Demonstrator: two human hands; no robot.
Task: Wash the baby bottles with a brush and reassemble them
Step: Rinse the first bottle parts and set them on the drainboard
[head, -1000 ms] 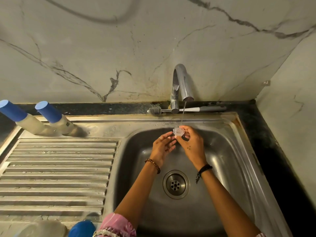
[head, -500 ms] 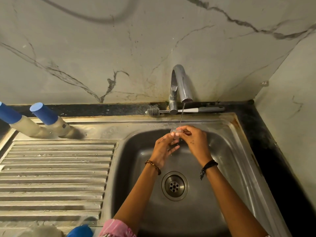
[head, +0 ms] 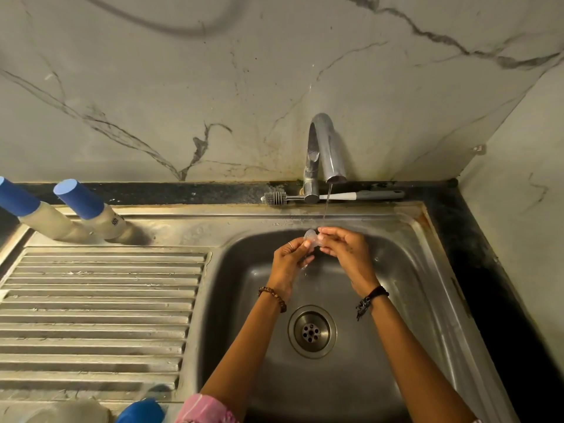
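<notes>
At the far left of the frame, two capped baby bottles (head: 91, 215) are stood on the draining board (head: 100, 303). At centre, over the sink (head: 427, 270), a small clear teat (head: 312, 238) is pinched between the left hand (head: 290, 261) and the right hand (head: 348, 248) — held under a thin stream from the tap (head: 325, 148). The brush (head: 332, 196) is left lying behind the tap. Rinsing appears to be the step in hand; refitting the teat is likely called for next.
</notes>
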